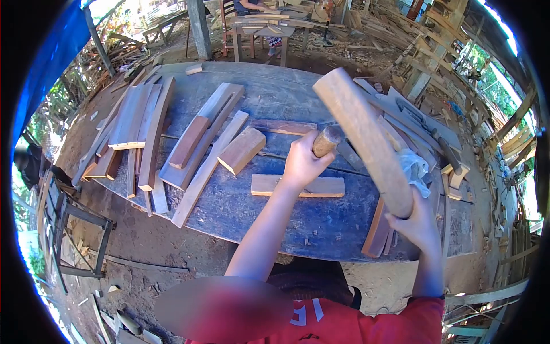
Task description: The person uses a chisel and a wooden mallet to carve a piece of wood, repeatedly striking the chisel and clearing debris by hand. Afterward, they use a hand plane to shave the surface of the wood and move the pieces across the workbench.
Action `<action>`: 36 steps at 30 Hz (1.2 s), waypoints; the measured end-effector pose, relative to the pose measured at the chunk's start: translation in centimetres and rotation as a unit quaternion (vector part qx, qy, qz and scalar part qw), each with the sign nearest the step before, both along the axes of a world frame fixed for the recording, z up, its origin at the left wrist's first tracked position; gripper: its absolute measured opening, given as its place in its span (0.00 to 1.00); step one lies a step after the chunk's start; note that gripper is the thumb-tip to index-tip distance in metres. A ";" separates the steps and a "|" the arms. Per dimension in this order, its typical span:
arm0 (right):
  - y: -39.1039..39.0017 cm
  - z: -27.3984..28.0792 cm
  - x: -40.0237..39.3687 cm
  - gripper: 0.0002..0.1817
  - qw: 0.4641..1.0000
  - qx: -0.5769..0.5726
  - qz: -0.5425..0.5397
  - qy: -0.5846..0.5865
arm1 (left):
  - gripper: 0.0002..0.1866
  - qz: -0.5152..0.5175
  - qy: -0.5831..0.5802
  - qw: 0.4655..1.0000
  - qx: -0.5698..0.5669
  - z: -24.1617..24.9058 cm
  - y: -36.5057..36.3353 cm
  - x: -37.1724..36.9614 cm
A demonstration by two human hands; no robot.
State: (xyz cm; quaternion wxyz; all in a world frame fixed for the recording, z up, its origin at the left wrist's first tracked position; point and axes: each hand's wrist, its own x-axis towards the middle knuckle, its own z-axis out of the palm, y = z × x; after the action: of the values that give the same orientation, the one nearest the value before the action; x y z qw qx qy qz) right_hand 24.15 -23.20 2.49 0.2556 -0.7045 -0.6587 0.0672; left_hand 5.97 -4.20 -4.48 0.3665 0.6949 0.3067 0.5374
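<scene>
My left hand (pixel 303 160) is wrapped round a short round wooden handle (pixel 327 141) over the middle of the table. What the handle joins below my fist is hard to make out; it stands over a light wood block (pixel 323 186) lying flat. On the right, my right hand (pixel 417 221) grips the lower end of a long, thick wooden mallet or club (pixel 366 137), raised and tilted up to the left. Left of my left fist lies a thick block (pixel 242 151), and behind it a thin reddish strip (pixel 283 126).
Wood pieces (pixel 134 117) and a slotted board (pixel 200 137) cover the table's left side. Saws (pixel 412 117), a white plastic bag (pixel 413 167) and reddish blocks (pixel 377 229) lie right. Another person (pixel 252 7) sits behind at a further table (pixel 272 30).
</scene>
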 end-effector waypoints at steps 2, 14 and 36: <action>-0.2 0.1 0.0 0.33 0.987 0.088 -0.078 0.107 | 0.14 0.005 -0.004 1.000 -0.004 -0.1 0.3 -0.1; 0.3 -0.4 -1.2 0.27 0.989 0.105 -0.053 0.090 | 0.14 0.017 -0.023 0.999 -0.014 0.3 0.5 -0.6; 0.4 -0.8 -1.8 0.29 0.936 0.235 -0.054 0.256 | 0.13 0.007 -0.019 1.000 -0.012 0.0 0.1 -0.6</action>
State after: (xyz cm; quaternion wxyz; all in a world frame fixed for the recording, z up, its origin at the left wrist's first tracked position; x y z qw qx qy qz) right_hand 22.39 -22.82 1.70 0.5773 -0.6178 -0.5287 0.0745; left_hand 5.38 -4.05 -4.47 0.3770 0.6779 0.3104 0.5496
